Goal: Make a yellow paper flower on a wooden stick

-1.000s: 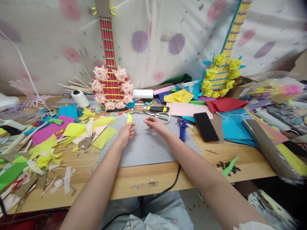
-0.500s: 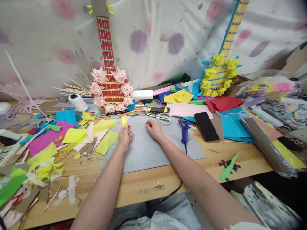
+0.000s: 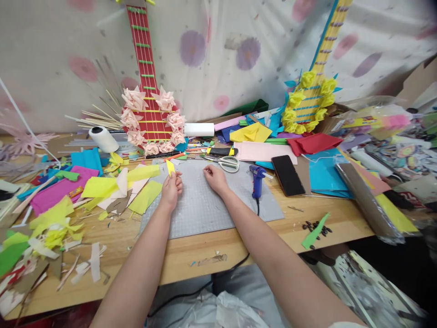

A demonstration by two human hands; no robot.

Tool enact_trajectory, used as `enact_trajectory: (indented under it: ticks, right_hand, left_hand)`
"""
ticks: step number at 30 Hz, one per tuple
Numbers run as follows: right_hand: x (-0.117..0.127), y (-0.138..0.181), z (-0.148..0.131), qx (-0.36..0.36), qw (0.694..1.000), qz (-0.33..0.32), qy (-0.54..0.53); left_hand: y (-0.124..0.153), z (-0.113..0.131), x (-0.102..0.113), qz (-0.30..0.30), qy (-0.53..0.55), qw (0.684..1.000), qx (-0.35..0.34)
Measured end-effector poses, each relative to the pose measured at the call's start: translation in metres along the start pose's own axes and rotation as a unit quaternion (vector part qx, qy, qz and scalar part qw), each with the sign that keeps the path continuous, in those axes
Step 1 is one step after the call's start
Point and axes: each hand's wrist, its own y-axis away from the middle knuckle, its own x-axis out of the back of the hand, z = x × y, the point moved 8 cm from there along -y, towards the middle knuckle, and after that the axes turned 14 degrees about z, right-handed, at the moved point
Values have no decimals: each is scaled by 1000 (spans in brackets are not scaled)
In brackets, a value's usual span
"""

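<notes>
My left hand (image 3: pixel 171 189) pinches a small yellow paper strip (image 3: pixel 170 167) upright over the left part of the grey cutting mat (image 3: pixel 205 205). My right hand (image 3: pixel 214 176) rests on the mat a little to the right, fingers curled in a pinch; what they hold, if anything, is too small to make out. White-handled scissors (image 3: pixel 229 163) lie just beyond the right hand, and a blue glue gun (image 3: pixel 256 180) lies to its right on the mat's edge.
A red cardboard guitar with pink paper flowers (image 3: pixel 150 120) and a yellow one with yellow flowers (image 3: pixel 309 107) lean on the wall. A black phone (image 3: pixel 289 168), a white thread spool (image 3: pixel 102 139) and coloured paper scraps (image 3: pixel 54 218) crowd the wooden table (image 3: pixel 205 255).
The right hand has come down onto the mat and curled shut. The left hand still holds the yellow strip, shifted slightly left. The view has tilted a little.
</notes>
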Motion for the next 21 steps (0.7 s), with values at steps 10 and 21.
enact_trajectory:
  ticks: [10, 21]
  right_hand:
    - [-1, -2, 4, 1, 1000, 0, -4]
    - [10, 2, -7, 28, 999, 36, 21]
  left_hand:
    - [2, 2, -4, -54, 71, 995, 35]
    - [-7, 6, -4, -83, 187, 974, 97]
